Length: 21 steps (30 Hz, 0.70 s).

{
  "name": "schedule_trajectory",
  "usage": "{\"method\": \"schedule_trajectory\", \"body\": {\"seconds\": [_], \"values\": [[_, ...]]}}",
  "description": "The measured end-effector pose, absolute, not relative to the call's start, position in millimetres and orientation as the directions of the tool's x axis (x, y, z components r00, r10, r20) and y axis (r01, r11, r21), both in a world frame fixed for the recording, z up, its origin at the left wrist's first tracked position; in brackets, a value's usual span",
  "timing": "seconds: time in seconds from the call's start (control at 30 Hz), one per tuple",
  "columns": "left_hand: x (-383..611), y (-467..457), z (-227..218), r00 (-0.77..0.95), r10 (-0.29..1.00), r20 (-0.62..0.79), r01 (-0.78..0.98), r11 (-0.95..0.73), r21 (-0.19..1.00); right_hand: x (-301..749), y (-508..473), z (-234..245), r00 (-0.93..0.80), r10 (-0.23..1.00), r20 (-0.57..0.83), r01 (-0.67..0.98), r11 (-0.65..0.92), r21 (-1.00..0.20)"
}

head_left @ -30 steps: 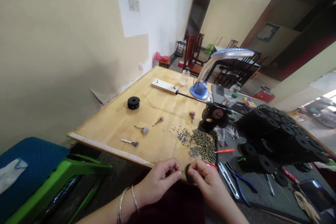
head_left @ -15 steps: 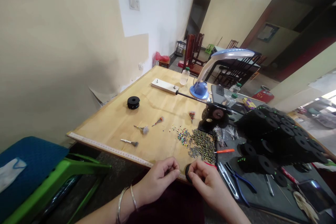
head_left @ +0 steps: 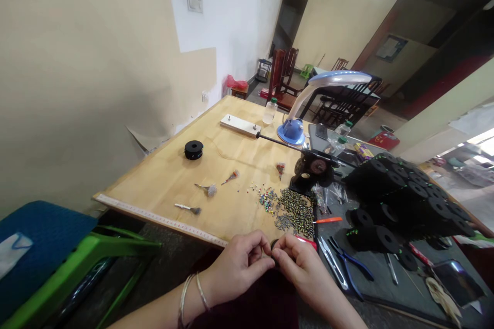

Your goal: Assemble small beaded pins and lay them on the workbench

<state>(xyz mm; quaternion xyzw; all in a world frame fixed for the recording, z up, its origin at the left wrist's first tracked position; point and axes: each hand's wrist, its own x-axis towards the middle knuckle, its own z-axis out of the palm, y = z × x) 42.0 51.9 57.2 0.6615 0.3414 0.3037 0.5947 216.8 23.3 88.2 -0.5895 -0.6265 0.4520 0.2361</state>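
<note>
At the table's front edge, my right hand [head_left: 299, 262] pinches a small black spool [head_left: 274, 244], mostly covered by the fingers. My left hand [head_left: 249, 257] is closed in a pinch right against it, fingertips meeting those of the right; what lies between its fingers is hidden. Just beyond the hands is a heap of small dark-and-yellow pieces [head_left: 297, 211], beside a scatter of tiny coloured beads [head_left: 267, 199]. Under the right hand's far side shows a red item [head_left: 307, 241].
Scissors [head_left: 332, 263], blue-handled pliers [head_left: 353, 262] and an orange-handled tool [head_left: 328, 220] lie to the right. Beyond them stand stacked black spools [head_left: 374, 239]. A blue desk lamp [head_left: 291, 131], a rod on a white board [head_left: 239, 125] and another black spool [head_left: 193, 149] are farther back.
My left hand has moved right, closing the gap to my right hand and the black spool. The spool is now more hidden by fingers. The view has shifted slightly.
</note>
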Motion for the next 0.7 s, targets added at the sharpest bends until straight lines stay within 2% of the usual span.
{"method": "schedule_trajectory", "body": {"seconds": [0.3, 0.43, 0.7], "values": [[40.0, 51.8, 55.1, 0.570, 0.818, 0.076, 0.127, -0.179, 0.976, 218.6, 25.3, 93.0, -0.232, 0.946, -0.225, 0.597, -0.044, -0.801], [40.7, 52.7, 57.5, 0.555, 0.830, 0.051, 0.108, -0.133, 0.985, 218.7, 23.5, 91.5, -0.245, 0.950, -0.194, 0.593, -0.011, -0.805], [39.7, 53.7, 60.7, 0.530, 0.848, 0.019, 0.133, -0.105, 0.985, 220.8, 22.1, 91.4, -0.230, 0.949, -0.215, 0.531, -0.063, -0.845]]}}
